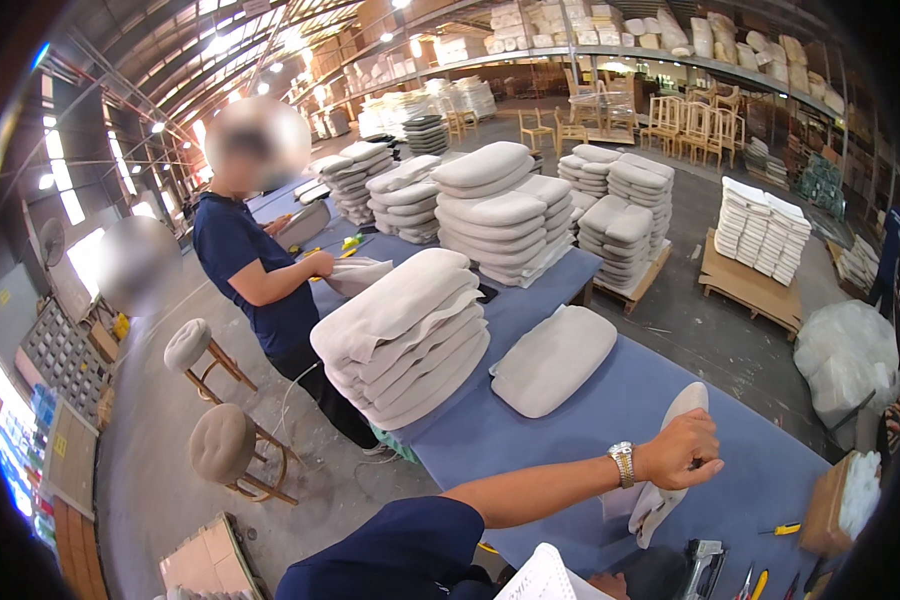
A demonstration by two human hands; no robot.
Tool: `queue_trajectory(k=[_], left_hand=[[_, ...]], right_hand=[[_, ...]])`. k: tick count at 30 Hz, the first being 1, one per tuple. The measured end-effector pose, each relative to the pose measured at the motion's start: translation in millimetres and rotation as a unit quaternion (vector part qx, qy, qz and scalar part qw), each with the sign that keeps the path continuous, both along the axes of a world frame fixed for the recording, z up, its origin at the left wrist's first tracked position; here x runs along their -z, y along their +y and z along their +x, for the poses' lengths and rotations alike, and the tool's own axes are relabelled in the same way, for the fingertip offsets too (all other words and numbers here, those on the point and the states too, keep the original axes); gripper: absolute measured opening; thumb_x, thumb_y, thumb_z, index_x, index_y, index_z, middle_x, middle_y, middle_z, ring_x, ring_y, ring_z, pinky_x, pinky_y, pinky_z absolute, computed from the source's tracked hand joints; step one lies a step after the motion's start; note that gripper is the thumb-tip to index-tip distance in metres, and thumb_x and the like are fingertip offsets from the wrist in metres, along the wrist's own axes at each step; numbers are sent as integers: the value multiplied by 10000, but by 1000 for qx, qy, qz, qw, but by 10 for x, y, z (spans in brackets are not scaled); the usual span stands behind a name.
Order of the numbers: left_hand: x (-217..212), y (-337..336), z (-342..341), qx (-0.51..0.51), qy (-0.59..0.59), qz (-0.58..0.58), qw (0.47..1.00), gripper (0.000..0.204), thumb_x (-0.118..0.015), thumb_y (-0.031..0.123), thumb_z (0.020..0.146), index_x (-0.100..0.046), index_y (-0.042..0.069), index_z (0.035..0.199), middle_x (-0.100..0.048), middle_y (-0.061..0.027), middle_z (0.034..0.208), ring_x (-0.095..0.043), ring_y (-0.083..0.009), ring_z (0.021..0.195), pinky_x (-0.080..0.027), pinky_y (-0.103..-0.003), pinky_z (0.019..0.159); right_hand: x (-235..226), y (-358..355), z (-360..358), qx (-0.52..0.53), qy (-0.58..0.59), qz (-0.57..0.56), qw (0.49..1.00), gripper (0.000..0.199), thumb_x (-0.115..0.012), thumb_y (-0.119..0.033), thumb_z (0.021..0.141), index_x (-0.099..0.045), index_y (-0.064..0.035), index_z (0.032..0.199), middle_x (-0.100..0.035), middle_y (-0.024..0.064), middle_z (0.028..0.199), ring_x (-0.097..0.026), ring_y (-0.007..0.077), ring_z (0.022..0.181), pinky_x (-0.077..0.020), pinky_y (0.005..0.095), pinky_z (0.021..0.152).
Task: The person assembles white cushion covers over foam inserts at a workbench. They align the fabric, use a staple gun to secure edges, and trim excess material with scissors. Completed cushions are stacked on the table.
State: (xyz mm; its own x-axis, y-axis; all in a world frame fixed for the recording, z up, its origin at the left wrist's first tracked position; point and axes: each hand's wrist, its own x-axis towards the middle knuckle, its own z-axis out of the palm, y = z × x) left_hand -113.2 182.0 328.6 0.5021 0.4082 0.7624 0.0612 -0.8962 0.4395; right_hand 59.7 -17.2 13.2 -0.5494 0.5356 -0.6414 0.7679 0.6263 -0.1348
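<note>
My left arm, with a metal watch at the wrist, reaches across to the right. Its hand (680, 452) is closed on a pale grey upholstered seat cushion (686, 402), which stands tilted on edge over the blue-covered table (560, 500). Loose fabric hangs along the cushion's lower part. Something small and dark shows between the fingers, too small to name. At the lower edge, a sliver of skin that seems to be my right hand (608, 584) shows; its fingers are mostly hidden. A staple gun (705, 568) lies close by. Another grey cushion (556, 361) lies flat farther up the table.
A cushion stack (405, 340) stands left on the table, taller stacks (495, 220) behind. Pliers (760, 584), a yellow-handled screwdriver (785, 528) and a cardboard box (828, 505) lie at right. A co-worker (260, 260) handles fabric across the left side, near two stools (222, 445).
</note>
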Motion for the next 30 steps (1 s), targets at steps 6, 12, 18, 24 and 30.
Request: queue_trajectory(k=[6, 12, 18, 24, 30], left_hand=[[23, -84, -61, -31, -20, 24, 999, 389, -626, 185, 869, -432, 70, 552, -448, -54, 552, -452, -275, 613, -417, -399, 814], [48, -56, 20, -14, -43, 12, 999, 377, -629, 187, 850, -434, 74, 548, -460, -52, 554, -471, -284, 604, -427, -403, 806], [53, -14, 172, -17, -73, 26, 997, 383, -639, 189, 833, -424, 82, 535, -470, -46, 547, -472, -273, 597, -416, -402, 755], [96, -2, 202, -23, -68, 34, 997, 394, -640, 188, 833, -424, 84, 520, -464, -42, 535, -464, -267, 583, -409, -398, 733], [51, 3, 203, -18, -55, 31, 998, 402, -635, 191, 839, -419, 81, 519, -453, -46, 530, -463, -265, 580, -409, -401, 734]], right_hand=[[312, -49, -130, -13, -26, -71, 997, 560, -651, -530, 910, -641, -142, 1314, -603, 158, 1418, -517, 323, 1379, -320, 591, 1153], [40, -54, -62, 31, 8, 2, 999, 407, -645, -471, 897, -709, -149, 1137, -676, 121, 1275, -583, 317, 1273, -371, 577, 1064], [-184, -31, -81, 40, 41, 31, 998, 302, -639, -413, 883, -777, -156, 960, -748, 84, 1133, -649, 310, 1166, -422, 563, 975], [-440, 90, -284, -4, -86, -108, 990, 387, -648, -459, 923, -761, -178, 1164, -703, 54, 1318, -581, 254, 1332, -328, 561, 1130], [61, -100, -149, 10, 29, 22, 999, 248, -659, -399, 871, -790, -204, 950, -754, 30, 934, -703, 273, 1036, -377, 577, 990]])
